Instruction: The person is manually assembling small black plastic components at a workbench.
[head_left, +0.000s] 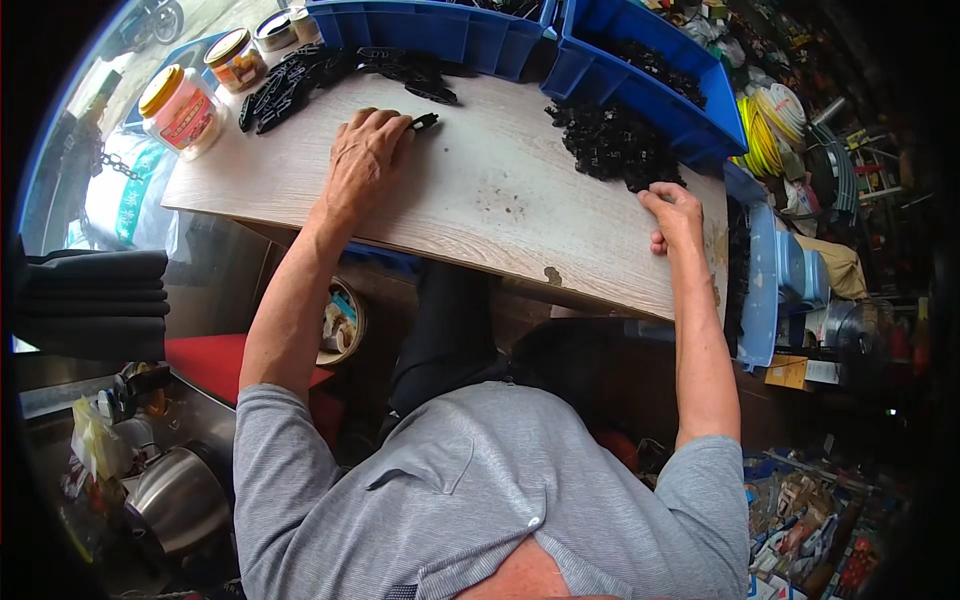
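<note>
My left hand [368,145] rests on the worktable with its fingers curled down. A small black plastic part [425,122] sticks out at its thumb side, and the fingers are closed over the rest of it. Beyond that hand lie several long black plastic pieces [290,88], grouped at the far left. At the table's right side, my right hand [677,214] is closed, thumb and forefinger pressed together. Whatever might be in that pinch is too small to make out. Right at its fingertips spreads a heap of small black plastic parts [612,145].
Blue bins [430,40] holding black parts line the table's [480,190] far edge. Jars with lids [185,112] stand at the far left. Coiled yellow hose [760,138] hangs beyond the right side. Under the table is a round bin [345,320]; a metal pot [178,500] sits lower left.
</note>
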